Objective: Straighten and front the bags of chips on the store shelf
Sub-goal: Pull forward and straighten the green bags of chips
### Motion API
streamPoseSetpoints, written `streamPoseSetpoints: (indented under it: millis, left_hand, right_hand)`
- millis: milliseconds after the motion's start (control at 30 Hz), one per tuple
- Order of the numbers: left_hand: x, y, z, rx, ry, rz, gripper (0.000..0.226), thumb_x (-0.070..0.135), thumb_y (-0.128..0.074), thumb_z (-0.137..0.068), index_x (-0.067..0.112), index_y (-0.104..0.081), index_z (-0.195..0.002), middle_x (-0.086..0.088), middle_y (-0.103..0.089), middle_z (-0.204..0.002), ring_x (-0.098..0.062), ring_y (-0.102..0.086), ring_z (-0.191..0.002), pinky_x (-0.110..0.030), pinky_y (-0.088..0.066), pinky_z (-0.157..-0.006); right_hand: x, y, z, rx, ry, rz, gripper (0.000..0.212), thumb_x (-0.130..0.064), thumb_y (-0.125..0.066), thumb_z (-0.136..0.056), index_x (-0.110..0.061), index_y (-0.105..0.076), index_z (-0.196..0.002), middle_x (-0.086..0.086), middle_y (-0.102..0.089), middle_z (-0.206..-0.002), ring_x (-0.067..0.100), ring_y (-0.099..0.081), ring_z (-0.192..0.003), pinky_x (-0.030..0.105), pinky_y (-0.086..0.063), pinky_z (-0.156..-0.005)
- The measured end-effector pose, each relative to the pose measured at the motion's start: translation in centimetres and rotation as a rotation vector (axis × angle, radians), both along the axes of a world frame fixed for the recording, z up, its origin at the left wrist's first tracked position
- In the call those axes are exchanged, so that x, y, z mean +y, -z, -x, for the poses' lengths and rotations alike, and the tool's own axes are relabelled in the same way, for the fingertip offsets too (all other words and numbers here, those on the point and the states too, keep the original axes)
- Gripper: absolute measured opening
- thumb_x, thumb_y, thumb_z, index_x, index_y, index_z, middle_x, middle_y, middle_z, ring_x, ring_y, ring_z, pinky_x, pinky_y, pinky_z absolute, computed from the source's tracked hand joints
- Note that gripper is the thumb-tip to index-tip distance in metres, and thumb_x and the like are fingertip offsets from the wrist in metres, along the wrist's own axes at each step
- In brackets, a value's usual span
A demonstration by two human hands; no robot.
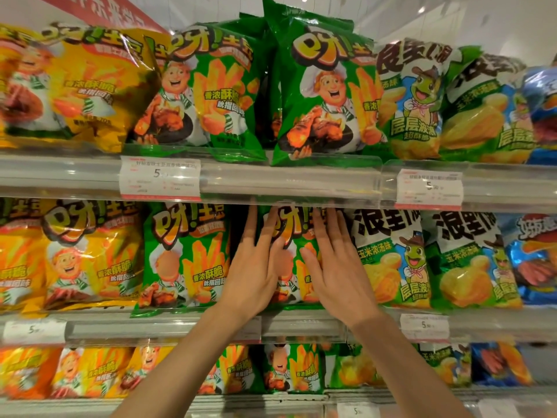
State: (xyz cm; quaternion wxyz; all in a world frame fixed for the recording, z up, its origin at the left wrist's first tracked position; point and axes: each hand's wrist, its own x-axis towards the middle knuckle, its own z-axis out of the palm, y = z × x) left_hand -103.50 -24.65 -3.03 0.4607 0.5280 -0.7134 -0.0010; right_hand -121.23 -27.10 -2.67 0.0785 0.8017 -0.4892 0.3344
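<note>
Hands (298,267) flat against green bag (294,236)

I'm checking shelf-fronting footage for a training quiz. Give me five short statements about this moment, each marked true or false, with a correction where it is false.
1. Both hands lie flat on a green chip bag on the middle shelf. True: the left hand and the right hand press it with straight fingers.
2. The left hand holds a price tag. False: it grips nothing; the price tag sits on the upper shelf rail.
3. To the right of that bag stands a white and green bag with a cowboy frog. True.
4. The yellow bags stand at the right end of the shelf. False: they stand at the left.
5. The hands work on the top shelf. False: they are on the shelf below it.
</note>
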Motion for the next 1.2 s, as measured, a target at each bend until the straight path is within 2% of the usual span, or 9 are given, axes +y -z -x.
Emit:
streamPoseSetpoints:
  millis: [100,167,267,367,500,767,900,1033,1200]
  left_hand:
    - [-0.1,-0.4,-0.1,-0.023,0.005,-0.038,0.054,0.053,-0.022,-0.104,0.053,-0.002,-0.155,0.016,0.017,-0.166,-0.028,-0.063,-0.113,-0.044,-0.057,-0.077]
    - [0.5,-0.9,-0.1,0.023,0.003,-0.034,0.055,0.048,-0.031,-0.105,0.048,-0.01,-0.156,0.015,0.009,-0.167,-0.016,-0.043,-0.14,-0.036,-0.051,-0.097]
    - [1.9,-1.3,-0.5,0.105,-0.006,-0.022,0.059,0.042,-0.046,-0.104,0.039,-0.021,-0.157,0.011,-0.01,-0.167,0.012,-0.013,-0.145,-0.019,-0.034,-0.113]
    - [4.0,-0.5,-0.8,0.262,-0.007,-0.038,0.057,0.036,-0.056,-0.1,0.031,-0.034,-0.153,0.011,-0.037,-0.156,-0.002,-0.034,-0.144,-0.031,-0.037,-0.115]
    - [7.8,0.7,-1.4,0.431,-0.035,-0.119,0.041,0.032,-0.058,-0.098,0.032,-0.05,-0.139,0.017,-0.061,-0.128,0.005,-0.058,-0.116,-0.017,-0.05,-0.094]
    - [11.8,3.3,-4.6,0.628,-0.09,-0.174,0.021,0.038,-0.06,-0.096,0.042,-0.062,-0.117,0.02,-0.071,-0.105,-0.004,-0.068,-0.101,-0.033,-0.055,-0.087]
    - [12.0,2.9,-7.2,0.664,-0.003,-0.209,0.019,0.041,-0.061,-0.095,0.047,-0.063,-0.113,0.016,-0.071,-0.109,-0.008,-0.069,-0.103,-0.029,-0.053,-0.086]
    - [12.4,2.0,-11.5,0.64,0.073,-0.225,0.018,0.035,-0.061,-0.096,0.038,-0.065,-0.114,0.019,-0.071,-0.106,-0.002,-0.067,-0.103,-0.029,-0.051,-0.09]
    - [12.5,1.1,-15.5,0.612,0.09,-0.221,0.018,0.034,-0.061,-0.097,0.036,-0.063,-0.115,0.022,-0.07,-0.103,0.002,-0.066,-0.102,-0.026,-0.05,-0.086]
  right_hand:
    - [0.4,-0.4,0.4,-0.061,-0.055,-0.043,0.064,-0.06,-0.014,-0.103,-0.036,0.01,-0.157,-0.003,0.01,-0.168,0.012,0.011,-0.154,0.036,-0.005,-0.126]
    - [1.2,-1.0,0.8,-0.154,-0.122,-0.123,0.065,-0.058,-0.027,-0.102,-0.041,0.003,-0.158,-0.009,0.009,-0.168,0.007,0.007,-0.153,0.03,-0.006,-0.124]
    - [2.6,-1.3,1.6,-0.288,-0.129,-0.194,0.062,-0.056,-0.042,-0.1,-0.04,-0.02,-0.156,-0.015,-0.013,-0.165,0.0,-0.012,-0.148,0.026,-0.016,-0.12]
    - [3.9,-0.4,2.8,-0.435,-0.106,-0.221,0.045,-0.05,-0.051,-0.098,-0.036,-0.046,-0.141,-0.023,-0.044,-0.138,0.0,-0.042,-0.128,0.03,-0.039,-0.11]
    - [6.3,1.8,3.9,-0.688,-0.206,-0.342,0.037,-0.052,-0.054,-0.087,-0.037,-0.057,-0.121,-0.024,-0.064,-0.1,-0.001,-0.06,-0.1,0.016,-0.049,-0.085]
    - [9.4,6.1,2.7,-0.614,-0.071,-0.519,0.019,-0.037,-0.057,-0.095,-0.044,-0.06,-0.113,-0.018,-0.073,-0.099,-0.003,-0.067,-0.091,0.022,-0.054,-0.084]
    - [11.0,5.6,-0.8,-0.627,-0.034,-0.435,0.022,-0.037,-0.057,-0.094,-0.025,-0.071,-0.106,-0.019,-0.071,-0.099,-0.006,-0.066,-0.077,0.007,-0.045,-0.066]
    - [12.2,4.5,-6.0,-0.655,-0.034,-0.424,0.013,-0.024,-0.06,-0.097,-0.027,-0.068,-0.106,-0.014,-0.071,-0.079,-0.008,-0.06,-0.059,0.008,-0.043,-0.054]
    - [13.0,3.7,-10.1,-0.66,-0.045,-0.412,0.016,-0.029,-0.059,-0.096,-0.039,-0.063,-0.108,-0.029,-0.07,-0.091,-0.004,-0.068,-0.088,0.013,-0.052,-0.077]
